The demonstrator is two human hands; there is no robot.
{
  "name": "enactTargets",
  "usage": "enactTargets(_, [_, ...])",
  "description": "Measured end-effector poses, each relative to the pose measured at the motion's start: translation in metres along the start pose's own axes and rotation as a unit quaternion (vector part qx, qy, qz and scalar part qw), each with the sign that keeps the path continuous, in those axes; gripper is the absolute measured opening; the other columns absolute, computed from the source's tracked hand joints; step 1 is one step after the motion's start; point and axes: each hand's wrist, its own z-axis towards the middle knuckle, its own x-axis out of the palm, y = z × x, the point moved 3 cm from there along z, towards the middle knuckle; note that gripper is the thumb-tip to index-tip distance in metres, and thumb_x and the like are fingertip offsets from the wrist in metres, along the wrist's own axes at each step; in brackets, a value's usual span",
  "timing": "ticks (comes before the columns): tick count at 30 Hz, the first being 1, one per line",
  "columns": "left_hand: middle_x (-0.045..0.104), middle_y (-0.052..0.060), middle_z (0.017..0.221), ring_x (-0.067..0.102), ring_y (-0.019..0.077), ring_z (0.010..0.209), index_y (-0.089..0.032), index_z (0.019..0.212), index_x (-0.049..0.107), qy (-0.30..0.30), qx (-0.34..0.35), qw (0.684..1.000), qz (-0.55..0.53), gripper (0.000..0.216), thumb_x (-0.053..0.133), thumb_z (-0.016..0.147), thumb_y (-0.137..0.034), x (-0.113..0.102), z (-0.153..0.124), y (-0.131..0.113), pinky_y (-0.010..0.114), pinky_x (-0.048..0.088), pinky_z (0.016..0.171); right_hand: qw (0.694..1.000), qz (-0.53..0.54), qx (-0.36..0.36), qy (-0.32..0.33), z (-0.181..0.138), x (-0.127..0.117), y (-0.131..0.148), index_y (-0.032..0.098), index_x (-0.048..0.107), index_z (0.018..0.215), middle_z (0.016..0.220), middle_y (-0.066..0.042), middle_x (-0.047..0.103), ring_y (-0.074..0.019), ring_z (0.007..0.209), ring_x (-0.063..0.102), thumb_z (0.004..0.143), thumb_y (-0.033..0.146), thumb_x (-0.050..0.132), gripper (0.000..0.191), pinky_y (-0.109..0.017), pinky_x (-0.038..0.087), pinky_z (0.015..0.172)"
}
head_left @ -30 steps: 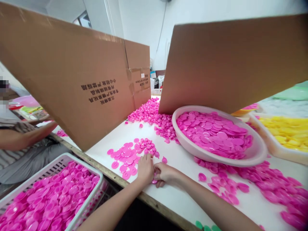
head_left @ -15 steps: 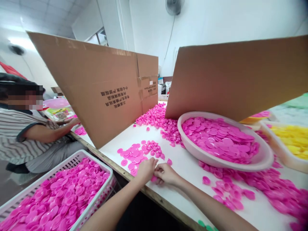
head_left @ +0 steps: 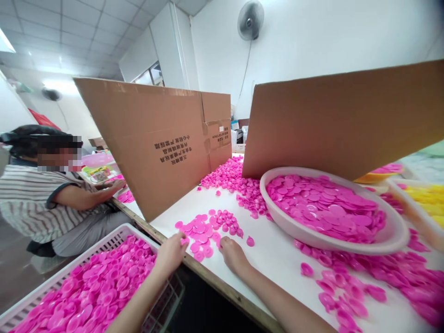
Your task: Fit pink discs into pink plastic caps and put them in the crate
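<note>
My left hand [head_left: 171, 252] hovers at the table's front edge, over the right corner of a white basket [head_left: 104, 240] full of pink plastic caps. Its fingers are curled together; what they hold is hidden. My right hand [head_left: 231, 253] rests on the white table [head_left: 277, 252] with its fingers bent, the tips touching a small pile of flat pink discs and little caps [head_left: 204, 227]. I see only the back of this hand.
A wide white basin [head_left: 350, 246] of pink discs sits to the right, with loose pink pieces [head_left: 381, 277] below it. Two cardboard sheets [head_left: 145, 138] [head_left: 347, 125] stand as walls. A yellow-filled tray [head_left: 426, 203] lies far right. A person in a striped shirt [head_left: 34, 203] works at left.
My hands were joined over a pink piece; now the left hand has moved left toward the basket, and the right stays by the pile. The camera has tilted upward.
</note>
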Motion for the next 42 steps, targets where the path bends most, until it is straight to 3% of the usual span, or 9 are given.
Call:
enactTargets(2, [0.059, 0.005, 0.096, 0.054, 0.0169, 0.088, -0.02, 0.104, 0.049, 0.004, 0.046, 0.998, -0.037, 0.027, 0.039, 0.08, -0.029, 0.026, 0.018, -0.04, 0.026, 0.039, 0.074, 1.0, -0.03, -0.005, 0.004, -0.009, -0.003, -0.006, 0.013, 0.058, 0.089, 0.088, -0.011, 0.061, -0.0186, 0.074, 0.057, 0.082, 0.014, 0.034, 0.025, -0.025, 0.041, 0.063])
enactTargets(5, [0.052, 0.007, 0.109, 0.05, 0.0173, 0.096, -0.021, 0.116, 0.042, -0.013, 0.11, 0.991, -0.071, 0.037, 0.041, 0.079, -0.023, 0.055, 0.044, -0.089, 0.026, 0.038, 0.078, 0.997, -0.069, -0.014, -0.014, -0.028, -0.007, -0.023, 0.016, 0.048, 0.113, 0.095, -0.01, 0.059, -0.019, 0.081, 0.056, 0.078, 0.006, 0.032, 0.04, -0.026, 0.041, 0.069])
enactTargets(9, [0.05, 0.01, 0.108, 0.045, 0.0233, 0.101, -0.019, 0.111, 0.049, -0.028, 0.117, 0.991, -0.058, 0.034, 0.045, 0.077, -0.02, 0.07, 0.066, -0.118, 0.035, 0.035, 0.082, 0.997, -0.06, 0.025, -0.029, -0.051, -0.017, -0.05, 0.015, 0.047, 0.116, 0.105, -0.013, 0.055, -0.0196, 0.087, 0.055, 0.074, 0.002, 0.032, 0.047, -0.028, 0.04, 0.075])
enactTargets(13, [0.055, 0.009, 0.098, 0.046, 0.0232, 0.097, -0.017, 0.091, 0.057, -0.023, 0.121, 0.99, -0.07, 0.02, 0.044, 0.077, -0.021, 0.069, 0.057, -0.115, 0.036, 0.035, 0.082, 0.992, 0.053, 0.077, -0.081, -0.057, -0.037, -0.068, 0.014, 0.055, 0.104, 0.1, -0.012, 0.058, -0.0188, 0.09, 0.055, 0.082, 0.014, 0.03, 0.034, -0.028, 0.04, 0.079])
enactTargets(17, [0.059, 0.003, 0.086, 0.053, 0.0146, 0.078, -0.02, 0.101, 0.049, 0.042, 0.148, 0.963, -0.223, 0.027, 0.046, 0.075, -0.026, 0.078, 0.02, -0.106, 0.026, 0.041, 0.068, 0.961, 0.214, 0.128, -0.118, -0.052, -0.046, -0.08, 0.015, 0.059, 0.091, 0.091, -0.009, 0.063, -0.0182, 0.085, 0.058, 0.081, 0.024, 0.035, 0.028, -0.029, 0.043, 0.076])
enactTargets(21, [0.058, -0.001, 0.078, 0.052, 0.0093, 0.061, -0.022, 0.108, 0.038, 0.112, 0.126, 0.917, -0.362, 0.044, 0.054, 0.067, -0.021, 0.093, -0.005, -0.105, 0.02, 0.041, 0.056, 0.895, 0.397, 0.194, -0.066, -0.05, -0.037, -0.079, 0.015, 0.056, 0.088, 0.054, 0.001, 0.057, -0.0126, 0.044, 0.054, 0.074, 0.029, 0.047, 0.022, -0.024, 0.043, 0.044])
enactTargets(24, [0.058, -0.002, 0.076, 0.053, 0.0085, 0.06, -0.022, 0.107, 0.038, 0.119, 0.111, 0.905, -0.394, 0.049, 0.057, 0.063, -0.018, 0.097, -0.007, -0.107, 0.019, 0.041, 0.054, 0.851, 0.488, 0.191, -0.019, -0.047, -0.027, -0.066, 0.015, 0.054, 0.087, 0.047, 0.006, 0.051, -0.0097, 0.037, 0.049, 0.071, 0.029, 0.052, 0.022, -0.021, 0.04, 0.037])
enactTargets(34, [0.058, -0.001, 0.073, 0.056, 0.0106, 0.062, -0.021, 0.119, 0.029, 0.111, 0.11, 0.895, -0.418, 0.064, 0.06, 0.064, -0.025, 0.096, -0.005, -0.108, 0.022, 0.044, 0.058, 0.865, 0.459, 0.197, 0.037, -0.032, -0.006, -0.04, 0.015, 0.051, 0.073, 0.046, 0.004, 0.054, -0.0084, 0.039, 0.051, 0.072, 0.015, 0.05, 0.001, -0.017, 0.039, 0.036])
enactTargets(42, [0.056, -0.004, 0.069, 0.055, 0.0107, 0.061, -0.022, 0.118, 0.032, 0.184, 0.123, 0.893, -0.391, 0.072, 0.066, 0.054, -0.022, 0.091, 0.0, -0.104, 0.02, 0.043, 0.054, 0.877, 0.429, 0.213, 0.042, -0.032, -0.004, -0.038, 0.016, 0.046, 0.077, 0.045, 0.006, 0.051, -0.009, 0.037, 0.052, 0.074, 0.012, 0.046, 0.005, -0.016, 0.037, 0.034])
